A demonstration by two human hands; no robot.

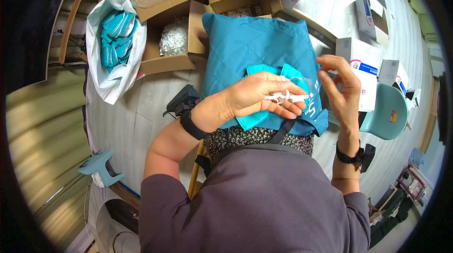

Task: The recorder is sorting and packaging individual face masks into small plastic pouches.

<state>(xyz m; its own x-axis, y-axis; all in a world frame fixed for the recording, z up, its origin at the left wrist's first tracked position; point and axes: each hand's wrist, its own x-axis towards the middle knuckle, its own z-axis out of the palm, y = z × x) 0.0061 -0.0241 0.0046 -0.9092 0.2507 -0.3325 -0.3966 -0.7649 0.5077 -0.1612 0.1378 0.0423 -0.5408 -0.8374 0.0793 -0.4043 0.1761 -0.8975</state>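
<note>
My left hand (257,93) is closed around several small white plastic pieces (287,96) that look like clips or hooks; their exact kind is hard to make out. To its right, my right hand (343,83) is raised with curved fingers, thumb and forefinger apart, and nothing visible between them. Beneath the left hand, bright teal flat pieces (254,120) with stitched-looking edges lie on a blue-teal fabric bag (257,36) spread over my lap. The left hand partly covers these pieces. Something see-through and blurred shows between the hands.
On the left, a white sack (96,64) holds many teal pieces. Beside it an open carton (165,66) contains a bag of small white pieces (174,38). White boxes (365,64) and a light green chair (388,111) stand to the right. A blue-grey stool (100,168) is at lower left.
</note>
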